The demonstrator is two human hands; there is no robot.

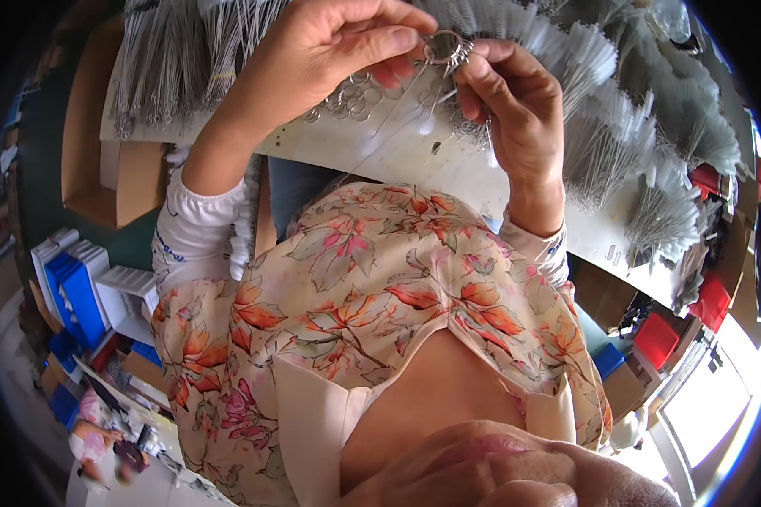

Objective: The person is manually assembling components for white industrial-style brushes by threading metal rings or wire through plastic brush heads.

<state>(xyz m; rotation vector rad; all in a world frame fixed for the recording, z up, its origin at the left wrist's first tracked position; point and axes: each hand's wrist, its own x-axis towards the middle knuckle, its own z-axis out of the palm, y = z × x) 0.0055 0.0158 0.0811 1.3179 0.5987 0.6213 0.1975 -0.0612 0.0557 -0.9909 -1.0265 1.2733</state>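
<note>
Above the table's near edge, both hands meet at a metal split ring (pixel 442 49) with several small wire loops bunched on its right side. My left hand (pixel 347 46) is closed, thumb and fingers pinching at the ring's left side. On the other side my right hand (pixel 516 97) pinches the looped wire ends against the ring. Thin wire stems (pixel 389 127) trail down from it toward my lap; what is on their far ends is unclear. Loose metal rings (pixel 355 97) lie on the table just below my left hand.
Bundles of thin wire brushes (pixel 165 76) cover the table's left, and more white-bristled brushes (pixel 609 135) pile up on the right. The pale tabletop (pixel 457 165) ends close to my body. An open cardboard box (pixel 114 182) stands left; red bins (pixel 655 340) are at the right.
</note>
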